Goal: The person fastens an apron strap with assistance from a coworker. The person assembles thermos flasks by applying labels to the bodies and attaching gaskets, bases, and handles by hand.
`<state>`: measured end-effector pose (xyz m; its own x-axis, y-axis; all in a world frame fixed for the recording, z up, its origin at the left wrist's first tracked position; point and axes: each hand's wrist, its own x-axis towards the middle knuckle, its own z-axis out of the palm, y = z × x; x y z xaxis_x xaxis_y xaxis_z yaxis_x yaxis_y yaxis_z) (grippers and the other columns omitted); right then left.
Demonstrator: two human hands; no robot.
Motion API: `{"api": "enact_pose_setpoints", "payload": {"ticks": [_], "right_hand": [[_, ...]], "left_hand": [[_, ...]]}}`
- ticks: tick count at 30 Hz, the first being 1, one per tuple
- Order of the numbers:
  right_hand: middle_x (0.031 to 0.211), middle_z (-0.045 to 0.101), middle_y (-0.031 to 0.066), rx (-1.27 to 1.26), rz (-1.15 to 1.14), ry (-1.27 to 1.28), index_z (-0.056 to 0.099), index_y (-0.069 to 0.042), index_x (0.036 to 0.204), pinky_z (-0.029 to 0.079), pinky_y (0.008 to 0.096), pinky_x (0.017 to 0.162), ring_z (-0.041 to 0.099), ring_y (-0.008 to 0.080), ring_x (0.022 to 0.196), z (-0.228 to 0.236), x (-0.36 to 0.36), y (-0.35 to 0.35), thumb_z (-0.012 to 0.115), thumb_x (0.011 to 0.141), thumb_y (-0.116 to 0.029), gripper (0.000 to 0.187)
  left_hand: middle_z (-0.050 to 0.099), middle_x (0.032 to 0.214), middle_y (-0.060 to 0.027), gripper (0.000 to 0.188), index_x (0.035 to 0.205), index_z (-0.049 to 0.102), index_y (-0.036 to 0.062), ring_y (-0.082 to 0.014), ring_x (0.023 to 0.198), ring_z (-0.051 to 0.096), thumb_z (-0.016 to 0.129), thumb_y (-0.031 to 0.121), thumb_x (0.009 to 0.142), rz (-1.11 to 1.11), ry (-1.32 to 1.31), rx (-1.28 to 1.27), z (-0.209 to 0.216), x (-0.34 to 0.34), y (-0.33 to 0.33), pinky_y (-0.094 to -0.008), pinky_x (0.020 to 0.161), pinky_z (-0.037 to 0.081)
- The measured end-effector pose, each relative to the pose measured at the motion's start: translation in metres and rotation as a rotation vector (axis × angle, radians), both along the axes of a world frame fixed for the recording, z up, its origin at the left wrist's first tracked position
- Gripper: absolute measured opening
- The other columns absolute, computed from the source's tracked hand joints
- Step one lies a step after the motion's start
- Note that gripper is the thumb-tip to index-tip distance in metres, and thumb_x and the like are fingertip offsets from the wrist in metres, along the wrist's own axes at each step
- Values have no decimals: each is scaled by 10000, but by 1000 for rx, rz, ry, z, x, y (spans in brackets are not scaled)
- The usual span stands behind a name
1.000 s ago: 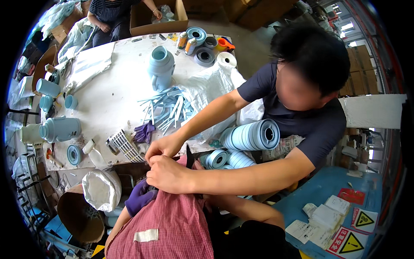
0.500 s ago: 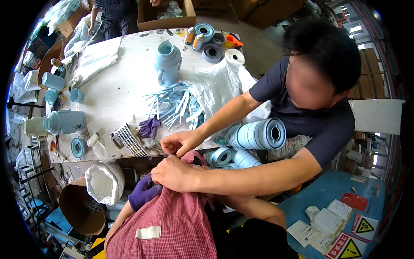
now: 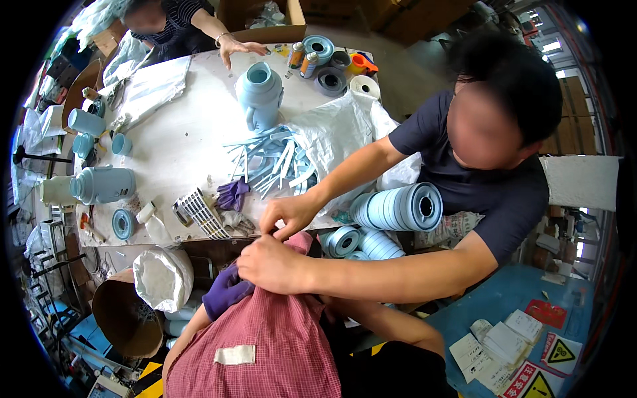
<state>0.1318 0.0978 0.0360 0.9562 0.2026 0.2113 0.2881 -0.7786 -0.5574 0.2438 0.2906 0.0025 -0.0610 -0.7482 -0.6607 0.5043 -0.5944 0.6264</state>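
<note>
Cloth [image 3: 285, 335] in a red check, bearing one pale patch [image 3: 235, 355], is covering the wearer's front at the near middle. The wearer's left hand [image 3: 225, 292], in a purple glove, is curling against its left edge; a co-worker's arm is partly blocking the view, so I cannot tell whether it is gripping. The right hand is hiding behind that arm, its state impossible to tell. The co-worker's two bare hands [image 3: 272, 262] are pinching at the cloth's far end, the held bit too small to make out.

On the worktop [image 3: 179, 132], two light-blue flasks are showing: one standing [image 3: 260, 99] at the far middle, one lying [image 3: 109, 184] at the left. Two small cans [image 3: 309, 65] are standing far right of the first; one loose purple glove [image 3: 233, 194] is lying nearer.

Compared with half a second ago, the co-worker's hands are keeping their place, while a far person [image 3: 182, 23], upright then, is now bending over the worktop, extending one spread hand [image 3: 237, 50] near the standing flask.
</note>
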Motion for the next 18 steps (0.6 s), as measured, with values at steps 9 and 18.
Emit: {"api": "enact_pose_setpoints", "payload": {"ticks": [9,18], "right_hand": [[765,684,68,106,-41,265,692,-108,725,532,388,660,691,250,765,-3,-10,-6,600,786,-163,124],[663,695,53,-181,97,344,725,-84,718,522,371,596,679,230,638,3,-7,-4,667,753,-190,126]], "left_hand": [[619,1064,39,285,1189,598,38,-36,973,547,687,150,943,18,52,-90,8,-11,-19,-229,864,466],[640,1248,-21,508,1357,546,19,-97,1142,578,742,143,905,-24,93,-145,4,-10,-16,-292,1004,464]]}}
